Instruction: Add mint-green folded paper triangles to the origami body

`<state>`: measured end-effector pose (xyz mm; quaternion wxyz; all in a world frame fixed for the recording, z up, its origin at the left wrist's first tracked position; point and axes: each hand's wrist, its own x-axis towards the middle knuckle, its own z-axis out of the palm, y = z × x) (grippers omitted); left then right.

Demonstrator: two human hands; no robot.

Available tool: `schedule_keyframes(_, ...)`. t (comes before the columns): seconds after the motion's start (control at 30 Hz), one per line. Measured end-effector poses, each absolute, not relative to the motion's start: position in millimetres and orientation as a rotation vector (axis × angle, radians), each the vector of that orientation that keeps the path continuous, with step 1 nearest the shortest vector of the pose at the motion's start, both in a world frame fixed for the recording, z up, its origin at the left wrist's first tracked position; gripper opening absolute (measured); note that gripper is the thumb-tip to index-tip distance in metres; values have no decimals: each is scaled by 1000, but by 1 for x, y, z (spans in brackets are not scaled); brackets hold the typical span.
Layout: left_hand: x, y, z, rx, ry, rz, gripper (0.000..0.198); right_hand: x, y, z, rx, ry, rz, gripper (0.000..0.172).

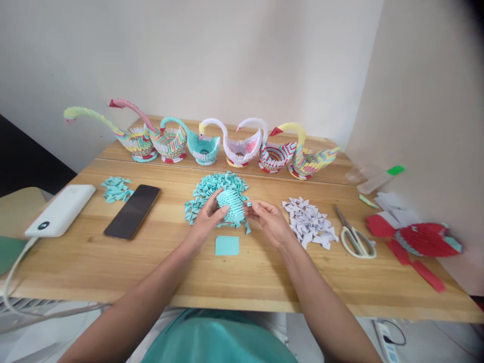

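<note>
My left hand (209,215) is closed around the left side of a teal piece built of folded paper units (231,205), held above the table. At its right edge my right hand (269,218) pinches a small teal folded paper unit (248,204) between thumb and fingertips. Whether that unit touches the built piece I cannot tell. Behind and below lies a pile of loose teal paper units (212,185), partly hidden by the left hand. A flat teal paper rectangle (227,245) rests on the wood just in front of the hands.
Several finished paper swans (204,146) line the table's back. White paper units (308,222), scissors (355,239), a glue bottle (378,180) and a red paper piece (425,239) lie right. A phone (133,212), power bank (62,209) and small teal pile (116,189) lie left.
</note>
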<state>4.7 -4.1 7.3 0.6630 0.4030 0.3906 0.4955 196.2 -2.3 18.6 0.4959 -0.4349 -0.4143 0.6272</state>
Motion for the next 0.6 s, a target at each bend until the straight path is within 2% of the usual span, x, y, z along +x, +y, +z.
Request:
schedule_keyframes(0.3, 3, -3, 2, 958, 894, 1103, 77, 196, -3, 18, -1047, -1040, 1526, 35)
schedule_keyframes(0.6, 3, -4, 4, 959, 882, 1104, 80, 195, -5, 20, -1018, -1078, 1547, 35)
